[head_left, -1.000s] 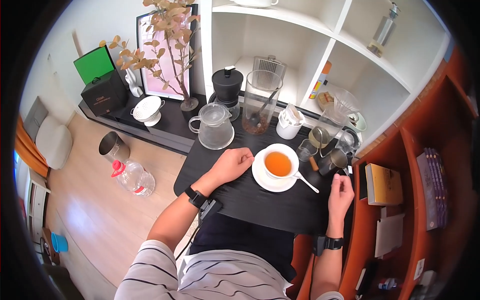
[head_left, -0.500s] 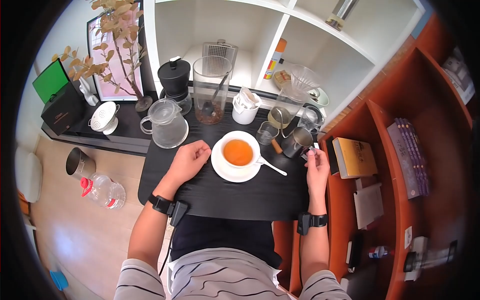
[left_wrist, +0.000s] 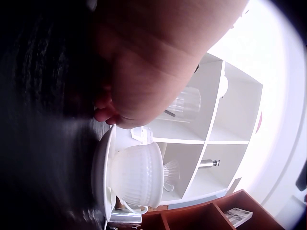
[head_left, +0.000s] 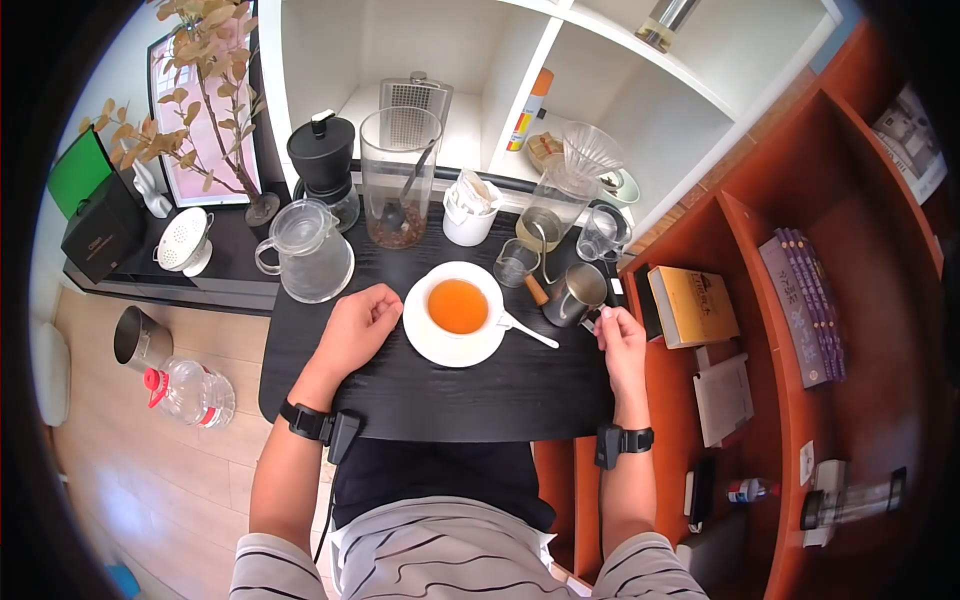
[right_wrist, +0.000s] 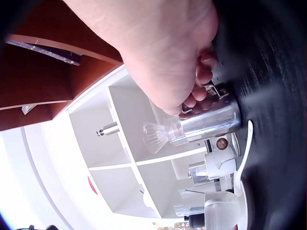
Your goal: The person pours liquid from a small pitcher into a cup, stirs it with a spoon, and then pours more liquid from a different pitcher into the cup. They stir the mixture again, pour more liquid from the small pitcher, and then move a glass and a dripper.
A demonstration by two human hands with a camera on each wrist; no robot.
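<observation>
A white cup (head_left: 494, 305) of amber liquid stands on a white saucer (head_left: 445, 352), with a white spoon (head_left: 532, 334) jutting out to the right. My left hand (head_left: 355, 332) rests on the black table just left of the saucer, fingers loosely curled around nothing. In the left wrist view its fingertips lie close to the saucer's rim. On the right, a metal milk pitcher (head_left: 567, 306) stands upright. The fingers of my right hand (head_left: 622, 345) pinch its handle, which shows between them in the right wrist view.
Behind the pitcher are a small glass pitcher (head_left: 514, 265) and a wooden handle (head_left: 537, 290). A lidded glass server (head_left: 312, 262), black grinder (head_left: 322, 160), tall glass cylinder (head_left: 400, 180) and white mug (head_left: 466, 224) line the back. A brown bookshelf (head_left: 720, 270) borders the right.
The head view has swung right, shifting the scene leftward. My right hand has come up to the metal pitcher's handle and taken hold of it. The left hand stays beside the saucer.
</observation>
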